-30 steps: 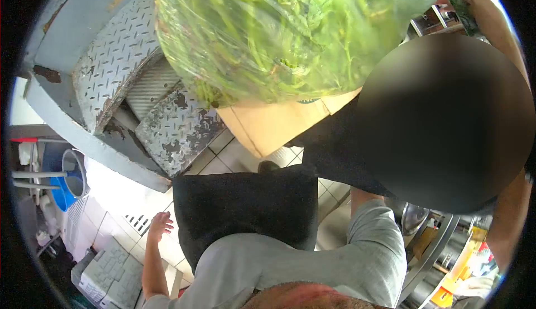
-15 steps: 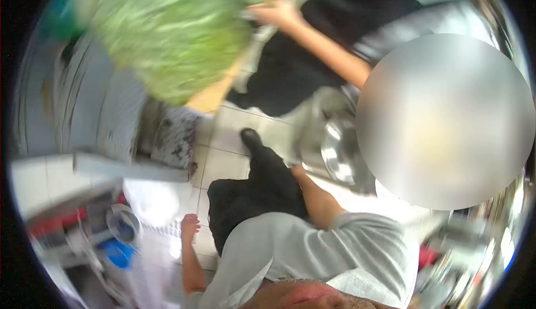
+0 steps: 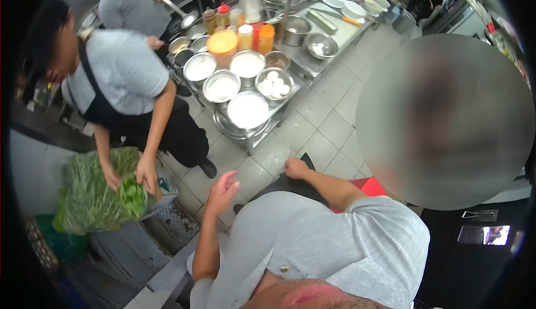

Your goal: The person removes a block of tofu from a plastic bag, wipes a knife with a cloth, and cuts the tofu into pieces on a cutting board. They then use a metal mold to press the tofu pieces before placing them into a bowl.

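The left grip (image 3: 223, 193) is well open, fingers apart and raised, with nothing held, above the tiled floor (image 3: 223, 139). The right grip (image 3: 296, 168) is curled beside the dark trousers (image 3: 282, 186); whether the fingers close on anything, I cannot tell. A red object (image 3: 367, 186) shows beside the right forearm. Ahead of both hands, and apart from them, is the corner of a steel desk (image 3: 301, 65). Nearest on it is a pan of something white (image 3: 248, 109), close to a bowl of white rounded pieces (image 3: 274, 84). Behind these are an orange-topped tub (image 3: 223, 42) and an orange bottle (image 3: 266, 38). Off to the left, well apart from the left grip, a co-worker (image 3: 123, 74) has both hands at leafy greens (image 3: 133, 197), against a large bag of greens (image 3: 89, 189).
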The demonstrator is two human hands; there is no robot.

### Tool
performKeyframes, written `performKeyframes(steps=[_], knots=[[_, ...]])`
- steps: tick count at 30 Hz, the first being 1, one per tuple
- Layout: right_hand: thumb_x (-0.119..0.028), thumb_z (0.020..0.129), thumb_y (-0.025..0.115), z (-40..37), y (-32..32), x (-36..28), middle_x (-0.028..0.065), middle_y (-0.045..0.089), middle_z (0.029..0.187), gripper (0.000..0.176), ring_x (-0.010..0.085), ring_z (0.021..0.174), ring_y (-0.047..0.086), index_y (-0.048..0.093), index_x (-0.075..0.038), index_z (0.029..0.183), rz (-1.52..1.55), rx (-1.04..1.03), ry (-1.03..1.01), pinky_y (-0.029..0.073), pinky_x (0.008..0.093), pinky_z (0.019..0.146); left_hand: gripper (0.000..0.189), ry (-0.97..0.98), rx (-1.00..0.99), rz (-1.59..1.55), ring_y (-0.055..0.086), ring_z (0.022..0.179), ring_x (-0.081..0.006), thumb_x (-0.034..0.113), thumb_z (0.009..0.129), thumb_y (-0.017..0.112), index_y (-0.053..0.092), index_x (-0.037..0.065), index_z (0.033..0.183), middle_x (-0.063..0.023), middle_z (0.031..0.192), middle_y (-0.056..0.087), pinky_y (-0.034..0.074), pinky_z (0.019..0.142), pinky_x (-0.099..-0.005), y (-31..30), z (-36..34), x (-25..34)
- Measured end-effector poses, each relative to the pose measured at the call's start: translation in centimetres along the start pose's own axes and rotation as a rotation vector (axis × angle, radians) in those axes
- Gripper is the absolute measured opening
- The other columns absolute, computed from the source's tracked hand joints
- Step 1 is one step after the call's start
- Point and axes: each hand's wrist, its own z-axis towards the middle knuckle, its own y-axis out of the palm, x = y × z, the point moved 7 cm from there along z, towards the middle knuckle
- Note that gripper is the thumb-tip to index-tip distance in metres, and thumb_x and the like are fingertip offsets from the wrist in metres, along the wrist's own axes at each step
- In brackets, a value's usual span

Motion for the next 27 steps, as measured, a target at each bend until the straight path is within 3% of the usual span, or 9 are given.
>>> performKeyframes(steps=[2, 6, 8, 11, 14, 16, 20, 22, 27], knots=[[-0.031, 0.085, 0.068, -3.0, -2.7, 6.8, 0.0243, 0.073, 0.097, 0.031, 0.0419, 0.092, 0.071, 0.075, -0.001, 0.085, 0.004, 0.085, 0.081, 0.058, 0.0505, 0.083, 0.044, 0.091, -0.137, 0.024, 0.065, 0.09, -0.0106, 0.021, 0.099, 0.068, 0.057, 0.002, 0.137, -0.0045, 0.101, 0.068, 0.054, 0.08, -0.0277, 5.7, 4.4, 6.2], [-0.038, 0.082, 0.076, -7.5, -6.1, 25.5, 0.0262, 0.071, 0.111, 0.04, 0.039, 0.104, 0.07, 0.075, 0.001, 0.091, 0.312, 0.157, 0.435, 0.057, 0.0494, 0.088, 0.044, 0.206, -0.325, 0.139, 0.065, 0.091, -0.0096, 0.019, 0.102, 0.064, 0.053, 0.001, 0.141, -0.0041, 0.107, 0.068, 0.054, 0.08, -0.0263, 18.2, 13.8, 13.4], [-0.031, 0.08, 0.082, -11.4, -8.3, 32.8, 0.0208, 0.075, 0.096, 0.038, 0.0367, 0.09, 0.071, 0.075, 0.001, 0.099, 0.511, 0.739, 0.179, 0.055, 0.0479, 0.08, 0.043, 0.217, -0.375, 0.15, 0.065, 0.091, -0.0094, 0.019, 0.103, 0.063, 0.054, 0.0, 0.14, -0.0042, 0.107, 0.067, 0.054, 0.081, -0.026, 24.2, 18.6, 15.7], [-0.029, 0.079, 0.084, -14.0, -12.6, 42.8, 0.0169, 0.076, 0.099, 0.043, 0.033, 0.093, 0.072, 0.073, 0.002, 0.107, 0.48, 0.584, 0.464, 0.055, 0.0451, 0.082, 0.042, 0.232, -0.446, 0.173, 0.065, 0.09, -0.0093, 0.02, 0.104, 0.063, 0.054, 0.0, 0.14, -0.0042, 0.106, 0.067, 0.054, 0.082, -0.0255, 31.5, 24.5, 18.3], [-0.04, 0.079, 0.082, -12.4, -20.4, 50.3, 0.0227, 0.071, 0.088, 0.044, 0.035, 0.088, 0.07, 0.07, 0.001, 0.088, 0.639, 0.478, 0.547, 0.053, 0.0487, 0.078, 0.043, 0.212, -0.433, 0.217, 0.065, 0.091, -0.0102, 0.021, 0.104, 0.063, 0.054, 0.001, 0.14, -0.0054, 0.107, 0.069, 0.054, 0.082, -0.026, 36.6, 29.0, 22.5], [-0.042, 0.082, 0.079, -8.8, -27.5, 53.5, 0.0229, 0.071, 0.089, 0.044, 0.0361, 0.087, 0.068, 0.069, 0.001, 0.086, 0.497, 0.544, 0.516, 0.051, 0.0478, 0.076, 0.042, 0.188, -0.424, 0.174, 0.067, 0.091, -0.0115, 0.024, 0.105, 0.061, 0.055, 0.002, 0.14, -0.0075, 0.109, 0.071, 0.054, 0.081, -0.027, 38.8, 31.8, 24.9], [-0.041, 0.088, 0.073, 1.1, -40.9, 56.2, 0.0209, 0.074, 0.101, 0.045, 0.0365, 0.096, 0.071, 0.073, 0.0, 0.105, 0.37, 0.774, 0.283, 0.055, 0.0436, 0.084, 0.04, 0.114, -0.407, 0.057, 0.068, 0.088, -0.0117, 0.026, 0.106, 0.058, 0.057, 0.003, 0.138, -0.0069, 0.107, 0.072, 0.053, 0.076, -0.0266, 41.3, 38.2, 25.5], [-0.035, 0.09, 0.073, 6.2, -45.8, 56.7, 0.0196, 0.074, 0.108, 0.046, 0.0328, 0.1, 0.072, 0.071, 0.002, 0.117, 0.43, 0.716, 0.237, 0.056, 0.041, 0.089, 0.038, 0.079, -0.395, 0.0, 0.067, 0.085, -0.0109, 0.025, 0.106, 0.058, 0.058, 0.003, 0.137, -0.0058, 0.104, 0.072, 0.053, 0.074, -0.0261, 42.1, 42.9, 25.2], [-0.034, 0.092, 0.071, 15.2, -53.7, 60.1, 0.02, 0.074, 0.109, 0.048, 0.0344, 0.101, 0.072, 0.069, 0.002, 0.123, 0.333, 0.53, 0.231, 0.056, 0.0411, 0.09, 0.037, 0.298, -0.202, 0.243, 0.06, 0.072, -0.0083, 0.018, 0.101, 0.06, 0.06, 0.003, 0.135, -0.001, 0.082, 0.066, 0.049, 0.068, -0.0253, 46.3, 58.1, 31.6]])
